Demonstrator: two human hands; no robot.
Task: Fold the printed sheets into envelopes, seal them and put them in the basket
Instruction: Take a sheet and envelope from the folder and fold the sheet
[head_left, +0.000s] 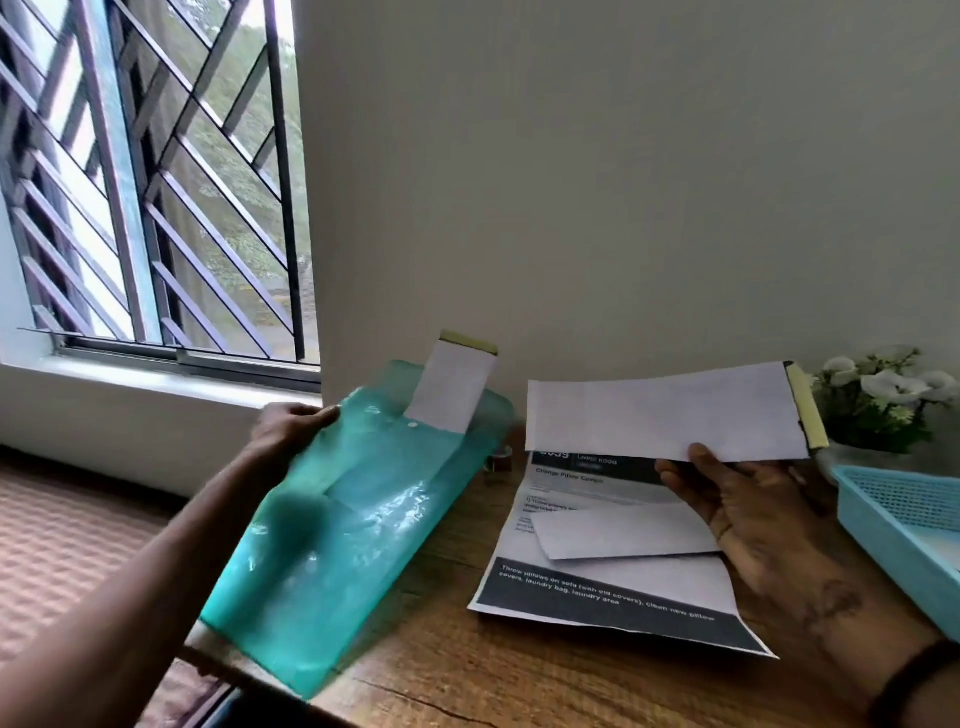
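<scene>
My left hand (291, 426) grips the upper left edge of a translucent green plastic folder (337, 525), tilted above the table's left edge. A white envelope with a yellow strip (454, 384) sticks out of the folder's top. My right hand (748, 504) holds a long white envelope (660, 415) level above the table, its yellow adhesive flap at the right end. Below it a printed sheet (608, 587) with dark bands lies flat on the wooden table (467, 675). A folded white paper (623, 530) rests on that sheet. The light blue basket (893, 530) stands at the right edge.
White flowers in a pot (883, 400) stand at the back right against the wall. A small dark object (498, 460) sits on the table behind the folder. A barred window (156, 182) is at the left, with floor below it.
</scene>
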